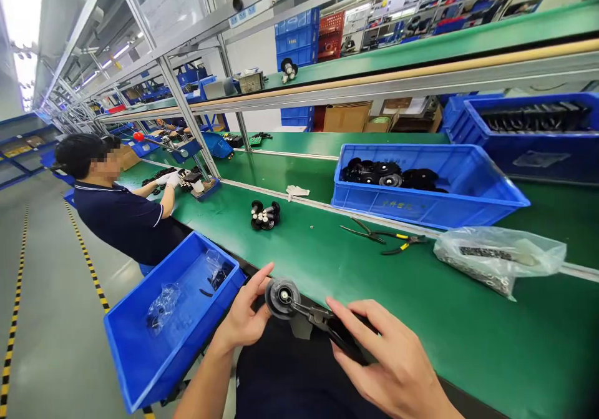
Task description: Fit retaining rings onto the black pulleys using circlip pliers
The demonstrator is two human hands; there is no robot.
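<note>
In my left hand (250,310) is a round black part (282,298) with a flanged rim and a pale centre, its face turned up toward me. My right hand (388,350) is wrapped round the dark handles of a pair of pliers (322,319). The slim tips of the pliers reach the middle of the round part; whether they grip anything there is too small to tell. Both hands are over my lap at the bench's front edge. A small cluster of similar black parts with pale ends (264,215) lies on the green bench (313,256) beyond.
At left is a blue bin (173,325) with plastic bags. Another blue bin (430,200) holds black discs. Two more pliers (402,243), a clear bag of small metal pieces (498,260) and a white glove (297,192) lie on the bench. A gloved co-worker (124,213) sits at far left.
</note>
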